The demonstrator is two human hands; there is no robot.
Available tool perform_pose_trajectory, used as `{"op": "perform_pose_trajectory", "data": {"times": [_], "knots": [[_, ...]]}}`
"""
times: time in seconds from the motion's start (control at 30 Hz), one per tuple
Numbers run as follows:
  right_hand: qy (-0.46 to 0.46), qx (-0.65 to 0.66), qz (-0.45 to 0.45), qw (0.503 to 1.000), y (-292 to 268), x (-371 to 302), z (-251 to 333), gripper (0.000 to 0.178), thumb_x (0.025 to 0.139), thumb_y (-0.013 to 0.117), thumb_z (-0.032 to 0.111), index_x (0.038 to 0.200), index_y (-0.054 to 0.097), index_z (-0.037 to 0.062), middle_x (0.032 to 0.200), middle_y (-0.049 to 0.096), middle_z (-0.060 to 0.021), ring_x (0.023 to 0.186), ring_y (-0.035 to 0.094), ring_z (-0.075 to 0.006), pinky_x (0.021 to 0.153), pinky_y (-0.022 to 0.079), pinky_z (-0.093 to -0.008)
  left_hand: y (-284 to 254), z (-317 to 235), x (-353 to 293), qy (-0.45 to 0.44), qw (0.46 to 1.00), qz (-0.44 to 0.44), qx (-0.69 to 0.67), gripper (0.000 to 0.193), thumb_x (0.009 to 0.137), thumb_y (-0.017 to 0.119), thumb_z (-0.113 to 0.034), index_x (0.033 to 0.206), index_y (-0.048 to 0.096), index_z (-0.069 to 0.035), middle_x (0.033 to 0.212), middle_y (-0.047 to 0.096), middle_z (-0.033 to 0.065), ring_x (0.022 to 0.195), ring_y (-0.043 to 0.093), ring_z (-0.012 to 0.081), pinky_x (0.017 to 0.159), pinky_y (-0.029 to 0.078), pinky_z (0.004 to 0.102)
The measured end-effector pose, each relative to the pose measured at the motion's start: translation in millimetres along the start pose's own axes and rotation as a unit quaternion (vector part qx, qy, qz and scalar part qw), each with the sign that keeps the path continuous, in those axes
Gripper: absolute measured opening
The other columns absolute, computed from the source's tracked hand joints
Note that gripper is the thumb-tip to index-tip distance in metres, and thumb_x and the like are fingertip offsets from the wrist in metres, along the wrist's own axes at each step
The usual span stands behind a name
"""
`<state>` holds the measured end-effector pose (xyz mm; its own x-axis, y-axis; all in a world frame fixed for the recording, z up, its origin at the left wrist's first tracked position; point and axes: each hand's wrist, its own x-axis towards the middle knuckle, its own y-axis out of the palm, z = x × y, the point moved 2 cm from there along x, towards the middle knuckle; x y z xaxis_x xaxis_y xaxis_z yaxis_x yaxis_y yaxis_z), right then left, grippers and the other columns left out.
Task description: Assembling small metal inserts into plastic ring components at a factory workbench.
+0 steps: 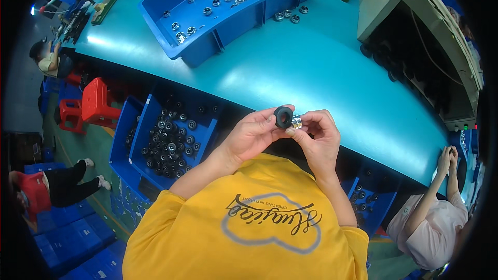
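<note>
My left hand pinches a small black rubber ring between thumb and fingertips. My right hand holds a small shiny metal piece against the ring's side. Both hands meet in front of my yellow shirt, just over the near edge of the teal table. Whether the metal piece is seated inside the ring is hidden by my fingers.
A blue bin of black-and-silver rings sits below the table edge at my left. A large blue tray of silver parts lies on the far table, loose ones beside it. A grey machine housing stands right. Another person sits lower right; red stools left.
</note>
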<state>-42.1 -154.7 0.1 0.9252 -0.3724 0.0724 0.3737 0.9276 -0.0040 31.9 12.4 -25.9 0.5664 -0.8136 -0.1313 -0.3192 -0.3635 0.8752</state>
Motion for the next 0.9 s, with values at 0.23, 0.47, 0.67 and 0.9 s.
{"op": "perform_pose_trajectory", "data": {"times": [0.23, 0.47, 0.67, 0.9], "knots": [[-0.009, -0.113, 0.004, 0.994, -0.3, -1.0, 10.1, 0.033, 0.074, 0.092, 0.004, 0.101, 0.073, 0.0037, 0.095, 0.064, -0.0029, 0.080, 0.067, -0.0103, 0.068, 0.055, -0.0226, -6.6, 4.4, 0.2, -0.016, 1.000, 0.016, -0.021, 0.057, 0.107, 0.058, -0.022, 0.153, 0.042, 0.009, 0.136, 0.062, 0.0153, 0.126, 0.060, 0.0236, 0.112, 0.045, 0.0406], [-0.072, -0.100, 0.017, 0.992, 4.4, -1.9, 10.7, 0.033, 0.077, 0.089, 0.004, 0.107, 0.075, 0.0042, 0.101, 0.068, -0.0070, 0.082, 0.070, -0.0134, 0.070, 0.058, -0.0256, -6.4, 4.8, 1.2, -0.011, 1.000, 0.021, -0.020, 0.057, 0.108, 0.057, -0.022, 0.153, 0.041, 0.009, 0.137, 0.061, 0.0157, 0.129, 0.059, 0.0262, 0.114, 0.043, 0.0426], [-0.099, -0.099, -0.005, 0.990, 3.2, -4.2, 8.6, 0.029, 0.081, 0.086, -0.001, 0.106, 0.073, 0.0025, 0.104, 0.066, -0.0076, 0.084, 0.069, -0.0133, 0.073, 0.058, -0.0254, -7.3, 2.7, 0.0, -0.012, 1.000, 0.018, -0.018, 0.058, 0.107, 0.058, -0.022, 0.153, 0.040, 0.009, 0.138, 0.061, 0.0166, 0.132, 0.058, 0.0270, 0.116, 0.044, 0.0436], [-0.061, -0.028, -0.024, 0.997, -0.9, -3.7, 4.0, 0.027, 0.084, 0.084, -0.002, 0.107, 0.071, 0.0008, 0.108, 0.063, -0.0059, 0.087, 0.066, -0.0112, 0.076, 0.056, -0.0246, -7.9, 2.3, -0.9, -0.017, 0.999, 0.014, -0.046, 0.061, 0.106, 0.060, -0.023, 0.152, 0.040, 0.010, 0.140, 0.060, 0.0184, 0.134, 0.057, 0.0283, 0.117, 0.045, 0.0458]]}}
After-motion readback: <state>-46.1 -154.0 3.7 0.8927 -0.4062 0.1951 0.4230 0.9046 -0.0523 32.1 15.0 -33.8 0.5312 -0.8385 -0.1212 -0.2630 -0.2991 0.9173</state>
